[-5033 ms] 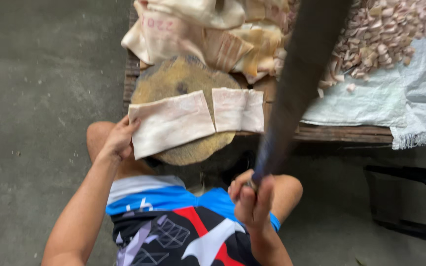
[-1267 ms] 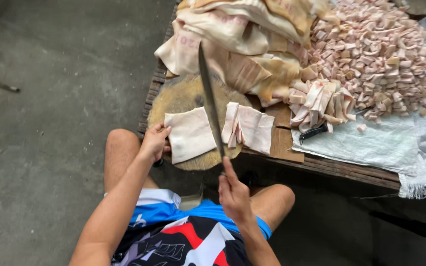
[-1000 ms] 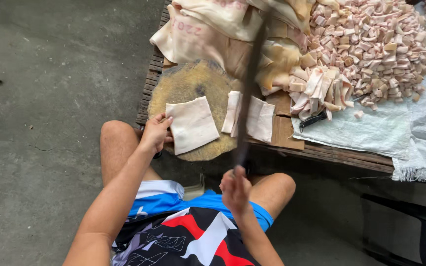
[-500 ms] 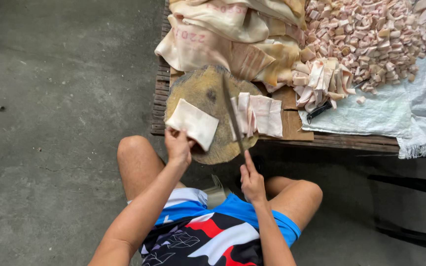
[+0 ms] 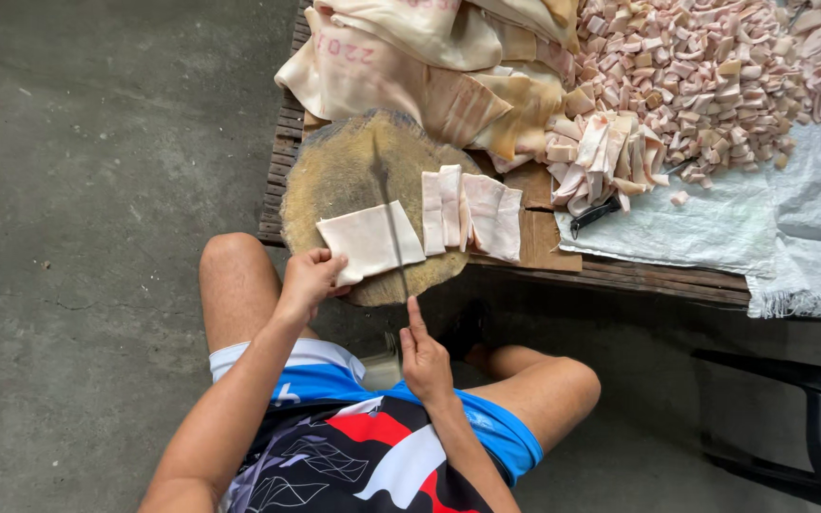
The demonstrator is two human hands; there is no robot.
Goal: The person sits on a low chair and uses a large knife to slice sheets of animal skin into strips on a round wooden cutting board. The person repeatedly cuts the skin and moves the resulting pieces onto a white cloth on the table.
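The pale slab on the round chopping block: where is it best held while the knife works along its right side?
Hold the pale slab at its near-left corner, coming from the left, probably as the left hand does. It lies flat on the round block, and the knife, held by the right hand, stands on its right edge, so that corner lies farthest from the blade.

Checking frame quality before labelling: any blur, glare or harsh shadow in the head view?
Head view: light is soft and even, no glare, only faint shadow under the low wooden table. The knife blade is thin and slightly smeared; right hand, left hand and the pale slab on the round chopping block are sharp. Mild wide-angle stretch at the edges.
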